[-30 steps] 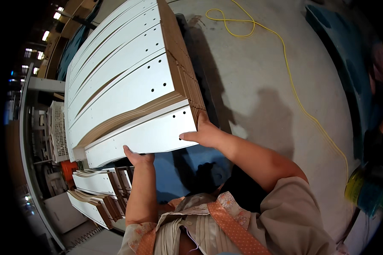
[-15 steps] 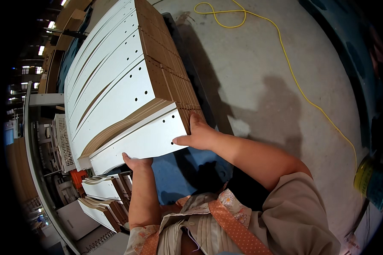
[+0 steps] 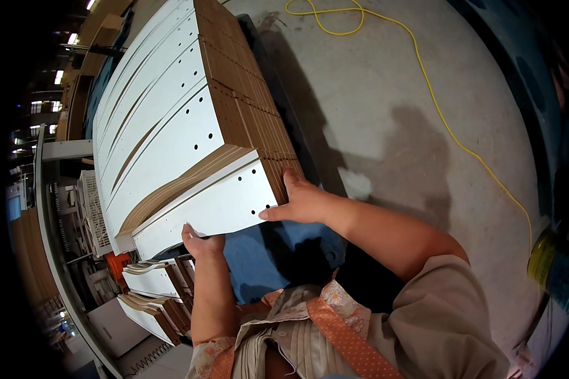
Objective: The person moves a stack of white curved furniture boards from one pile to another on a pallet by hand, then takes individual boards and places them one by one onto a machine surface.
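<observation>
A tall stack of white-faced boards (image 3: 164, 95) with brown edges, a curved side and small dark holes lies in rows in front of me. At its near end is a shorter stack of the same panels (image 3: 224, 199). My left hand (image 3: 202, 242) is at the near edge of this stack, thumb on the white top, fingers hidden beneath. My right hand (image 3: 300, 199) wraps its right near corner, thumb by the holes and fingers along the brown edges. Both hands are closed on that near stack.
A blue surface (image 3: 278, 252) lies below my hands. Smaller piles of white-topped boards (image 3: 152, 281) stand at lower left, beside a machine with a grey frame (image 3: 54, 252). A yellow cable (image 3: 446, 129) runs over the concrete floor (image 3: 373, 95) at right.
My view has shifted slightly. Both hands keep their hold on the near stack, which looks almost unmoved against the rows behind it.
</observation>
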### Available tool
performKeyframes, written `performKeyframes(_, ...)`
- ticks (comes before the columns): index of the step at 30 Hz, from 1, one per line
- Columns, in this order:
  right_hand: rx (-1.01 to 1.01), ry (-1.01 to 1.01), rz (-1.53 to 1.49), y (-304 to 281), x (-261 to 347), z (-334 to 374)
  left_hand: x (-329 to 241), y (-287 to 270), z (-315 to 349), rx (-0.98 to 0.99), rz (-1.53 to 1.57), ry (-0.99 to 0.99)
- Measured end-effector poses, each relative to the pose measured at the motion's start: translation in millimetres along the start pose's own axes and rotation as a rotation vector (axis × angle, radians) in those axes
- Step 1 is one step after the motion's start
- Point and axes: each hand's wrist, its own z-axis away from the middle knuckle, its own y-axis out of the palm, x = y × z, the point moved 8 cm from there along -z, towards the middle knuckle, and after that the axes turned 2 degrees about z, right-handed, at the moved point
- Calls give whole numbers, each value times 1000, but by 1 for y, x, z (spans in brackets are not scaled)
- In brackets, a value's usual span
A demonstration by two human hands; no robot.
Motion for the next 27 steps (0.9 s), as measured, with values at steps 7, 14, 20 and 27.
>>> performKeyframes(7, -14, 11, -247, -9, -4, -1, -1, -7, 3, -44, -180, 75)
performKeyframes(14, 41, -17, -78, -4, -9, -1, 50, 18, 37, 15, -297, -230)
performKeyframes(20, 19, -5, -145, -7, -13, 2, 48, 14, 41, -31, -305, -187)
performKeyframes(27, 81, 281, -659, -4, -53, -5, 43, 19, 45, -26, -307, -185)
